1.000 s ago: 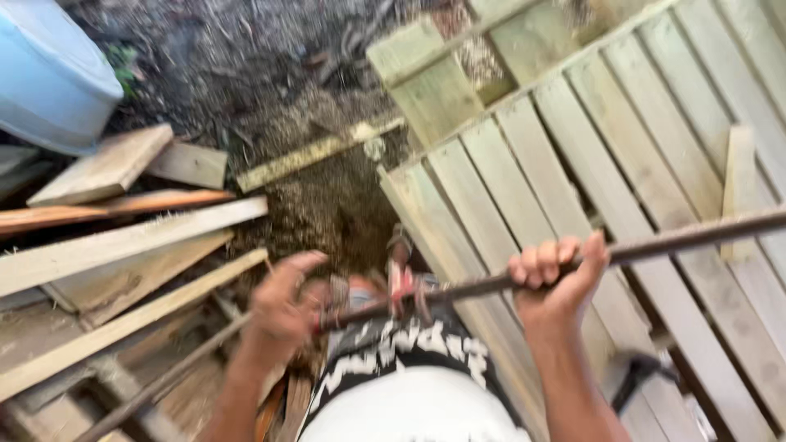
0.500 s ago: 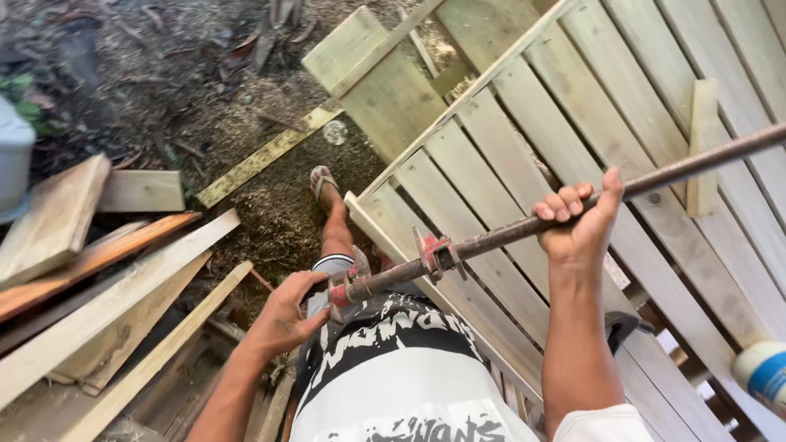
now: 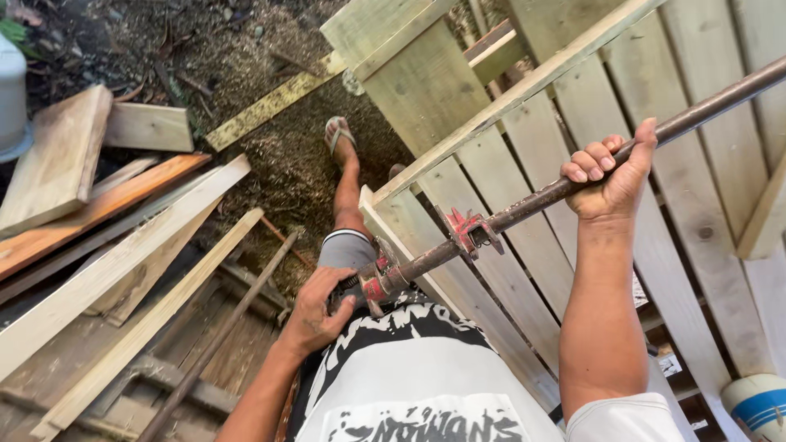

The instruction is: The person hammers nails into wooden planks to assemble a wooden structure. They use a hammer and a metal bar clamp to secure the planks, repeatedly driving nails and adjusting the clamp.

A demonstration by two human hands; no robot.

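A long rusty pipe clamp [image 3: 524, 205] runs from lower left to upper right across a slatted wooden panel [image 3: 573, 139]. My right hand [image 3: 610, 176] grips the pipe near its middle from above. My left hand [image 3: 315, 311] is closed around the handle at the red clamp head [image 3: 378, 282], close to my waist. A second red jaw [image 3: 467, 227] sits on the pipe against the panel's edge. My left leg stretches forward, its sandalled foot [image 3: 338, 133] on the sawdust-covered ground.
Loose planks and offcuts [image 3: 123, 237] lie piled at the left, with a thin metal rod [image 3: 221, 336] among them. A pale blue container [image 3: 12, 98] stands at the far left. A white and blue tub [image 3: 757, 405] is at the bottom right.
The view has shifted closer to the panel. The pipe has tilted more steeply and my right hand has risen with it; my left hand stays on the clamp handle.
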